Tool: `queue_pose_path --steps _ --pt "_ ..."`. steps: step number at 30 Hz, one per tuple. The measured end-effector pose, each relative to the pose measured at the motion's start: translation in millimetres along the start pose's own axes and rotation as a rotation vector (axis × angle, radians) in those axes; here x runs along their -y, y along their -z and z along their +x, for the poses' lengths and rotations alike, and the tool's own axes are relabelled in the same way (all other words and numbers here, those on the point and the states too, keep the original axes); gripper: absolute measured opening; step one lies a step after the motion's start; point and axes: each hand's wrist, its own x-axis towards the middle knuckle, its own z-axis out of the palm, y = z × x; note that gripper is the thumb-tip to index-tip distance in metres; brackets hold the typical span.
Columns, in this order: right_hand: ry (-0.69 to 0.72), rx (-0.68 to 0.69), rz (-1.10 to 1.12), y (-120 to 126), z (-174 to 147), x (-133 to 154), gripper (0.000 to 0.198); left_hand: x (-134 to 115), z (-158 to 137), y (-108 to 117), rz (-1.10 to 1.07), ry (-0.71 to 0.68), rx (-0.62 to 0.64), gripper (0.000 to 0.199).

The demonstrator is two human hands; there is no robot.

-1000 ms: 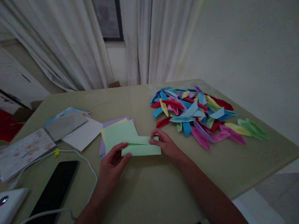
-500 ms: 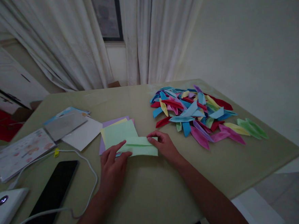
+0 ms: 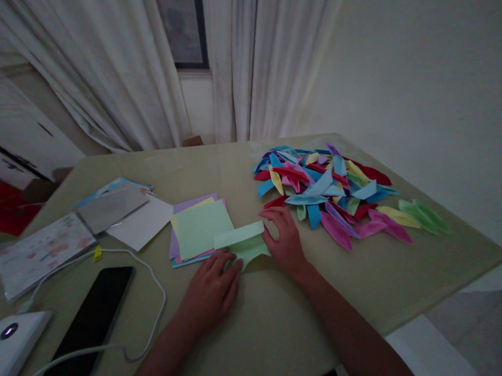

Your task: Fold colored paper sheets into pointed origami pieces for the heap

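A light green sheet of paper (image 3: 250,246) with a folded strip along its far side is held between my two hands, its near edge curling up off the table. My left hand (image 3: 217,282) pinches the sheet's near left corner. At the right end, my right hand (image 3: 283,237) grips the fold between thumb and fingers. Just behind and left of it lies a stack of square coloured paper (image 3: 202,226), light green on top, with yellow, purple, pink and blue edges showing beneath. Part of the held sheet overlaps the stack's right side.
A heap of folded coloured paper pieces (image 3: 319,183) covers the table's right side. To the left lie a patterned packet (image 3: 45,254), a grey card (image 3: 112,209), a white sheet (image 3: 144,224), a black phone (image 3: 91,325) and a white power bank (image 3: 19,347) with a looping cable (image 3: 158,283).
The green sheet has shifted right and tilted, and its near edge now curls up. My left hand has moved right, uncovering more of the stack; my right hand has moved slightly right.
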Motion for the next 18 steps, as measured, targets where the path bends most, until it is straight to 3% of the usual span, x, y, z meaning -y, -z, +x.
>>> queue_pose_path --steps 3,5,7,9,11,15,18 --pt "0.231 -0.062 -0.101 11 1 15 0.037 5 -2 -3 0.006 0.005 0.009 0.042" --pt "0.335 -0.001 -0.114 20 1 30 0.036 7 -2 -5 -0.016 0.005 0.016 0.044" --pt "0.418 0.246 -0.135 26 1 46 0.025 6 -1 -4 -0.069 0.010 0.018 0.044" --pt "0.405 0.545 -0.232 28 -4 55 0.009 2 1 -2 -0.144 0.022 0.006 0.044" --pt "0.391 0.724 -0.299 24 -12 55 0.017 -3 3 1 -0.208 0.028 -0.018 0.044" --pt "0.402 0.776 -0.312 14 -33 33 0.025 -6 4 7 -0.226 0.038 -0.013 0.043" --pt "0.382 0.721 -0.321 13 -39 20 0.012 -1 4 11 -0.164 0.075 0.027 0.037"
